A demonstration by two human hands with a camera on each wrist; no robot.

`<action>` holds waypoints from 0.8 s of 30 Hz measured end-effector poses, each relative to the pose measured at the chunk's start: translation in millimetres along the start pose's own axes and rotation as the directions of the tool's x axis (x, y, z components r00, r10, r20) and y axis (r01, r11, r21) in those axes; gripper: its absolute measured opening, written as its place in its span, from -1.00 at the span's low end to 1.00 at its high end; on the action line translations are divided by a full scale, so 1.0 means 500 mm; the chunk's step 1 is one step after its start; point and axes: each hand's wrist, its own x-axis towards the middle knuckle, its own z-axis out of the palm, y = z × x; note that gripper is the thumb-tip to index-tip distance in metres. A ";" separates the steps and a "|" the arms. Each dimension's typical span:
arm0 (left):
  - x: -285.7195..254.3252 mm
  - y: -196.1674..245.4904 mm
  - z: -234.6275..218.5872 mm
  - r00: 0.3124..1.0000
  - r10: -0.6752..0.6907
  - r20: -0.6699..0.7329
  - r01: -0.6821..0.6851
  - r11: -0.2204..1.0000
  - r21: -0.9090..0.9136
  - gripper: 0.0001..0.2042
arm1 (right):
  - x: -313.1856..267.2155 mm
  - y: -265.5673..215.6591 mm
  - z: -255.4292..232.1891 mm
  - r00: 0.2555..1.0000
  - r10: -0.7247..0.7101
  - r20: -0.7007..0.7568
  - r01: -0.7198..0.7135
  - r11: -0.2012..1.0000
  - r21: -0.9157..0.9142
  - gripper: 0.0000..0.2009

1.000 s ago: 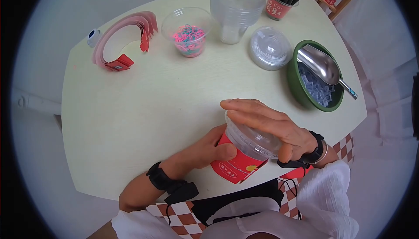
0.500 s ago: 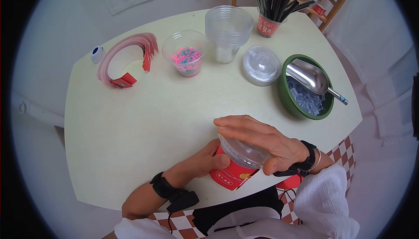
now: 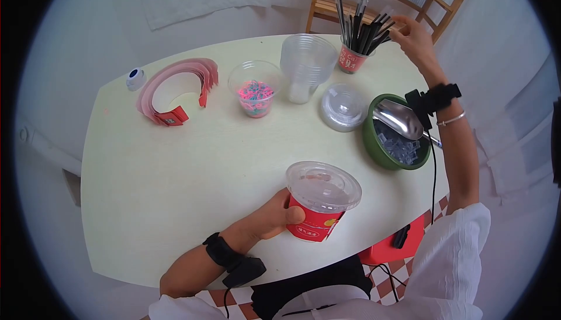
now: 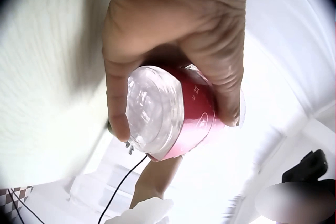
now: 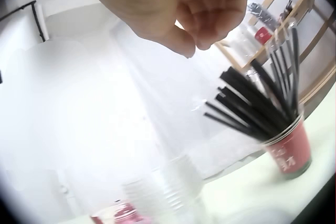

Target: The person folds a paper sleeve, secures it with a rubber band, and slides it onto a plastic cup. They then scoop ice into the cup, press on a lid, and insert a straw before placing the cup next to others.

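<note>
Near front edge of worktop (image 3: 175, 203): red-wrapped cup (image 3: 315, 222), clear lid (image 3: 324, 187) on, left hand (image 3: 270, 218) at its side, grip curled round cup. Base resting or lifted: cannot tell. Far right: right hand (image 3: 417, 44) near tips of black straws (image 3: 368, 35), which stand in printed cup (image 3: 352, 61); grip narrow, fingers loosely bent, holding nothing. Green bowl (image 3: 374, 144) with metal scoop (image 3: 400, 119) at right edge.
</note>
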 end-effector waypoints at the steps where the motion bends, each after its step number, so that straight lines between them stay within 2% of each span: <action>1: -0.001 0.002 0.000 1.000 0.013 -0.004 -0.013 1.000 0.006 0.07 | 0.006 0.010 0.009 0.996 0.075 0.058 -0.077 0.997 0.032 -0.60; 3: -0.005 0.006 0.002 0.999 0.039 -0.019 -0.038 0.999 0.021 0.05 | 0.018 0.022 0.025 0.960 0.213 0.184 -0.233 0.968 0.090 -0.57; 4: -0.007 0.009 0.003 0.998 0.057 -0.025 -0.057 0.998 0.029 0.05 | 0.023 0.028 0.035 0.953 0.224 0.205 -0.253 0.960 0.124 -0.61; 7: -0.010 0.014 0.007 0.991 0.115 -0.071 -0.111 0.992 0.061 0.03 | 0.036 0.043 0.040 0.981 0.169 0.092 -0.177 0.980 0.095 -0.68; 9: -0.010 0.015 0.012 0.979 0.160 -0.129 -0.149 0.985 0.092 0.02 | 0.035 0.043 0.028 0.981 0.057 -0.187 -0.039 0.994 0.102 -0.76; 10: -0.009 0.016 0.015 0.966 0.206 -0.156 -0.184 0.972 0.148 0.01 | 0.035 0.033 0.008 0.948 -0.006 -0.319 0.045 0.993 0.112 -0.77; 11: -0.008 0.017 0.019 0.951 0.249 -0.182 -0.213 0.957 0.199 0.00 | 0.018 -0.009 -0.022 0.914 0.048 -0.403 0.079 0.953 0.292 -0.78; 12: -0.008 0.017 0.023 0.935 0.289 -0.208 -0.235 0.939 0.250 -0.01 | -0.003 -0.052 -0.055 0.875 0.123 -0.469 0.123 0.880 0.460 -0.79; 13: -0.009 0.018 0.030 0.916 0.332 -0.225 -0.255 0.916 0.310 -0.02 | -0.011 -0.060 -0.076 0.841 0.125 -0.527 0.259 0.761 0.595 -0.79; 14: -0.010 0.020 0.037 0.897 0.371 -0.238 -0.270 0.889 0.370 -0.02 | -0.033 -0.083 -0.096 0.816 0.080 -0.573 0.368 0.693 0.620 -0.78; 15: -0.011 0.021 0.042 0.878 0.408 -0.249 -0.278 0.859 0.430 -0.03 | -0.067 -0.114 -0.111 0.823 0.120 -0.555 0.380 0.609 0.696 -0.75; 18: -0.016 0.023 0.040 0.853 0.479 -0.206 -0.225 0.695 0.683 -0.05 | -0.166 -0.155 -0.118 0.911 0.038 -0.410 0.370 0.361 0.856 -0.65; 21: -0.013 0.024 0.043 0.839 0.510 -0.188 -0.237 0.655 0.718 -0.06 | -0.247 -0.190 -0.088 0.953 -0.062 -0.298 0.303 0.268 0.914 -0.63; 24: -0.013 0.024 0.045 0.828 0.529 -0.185 -0.236 0.629 0.741 -0.07 | -0.276 -0.206 -0.065 0.955 -0.074 -0.286 0.295 0.300 0.907 -0.63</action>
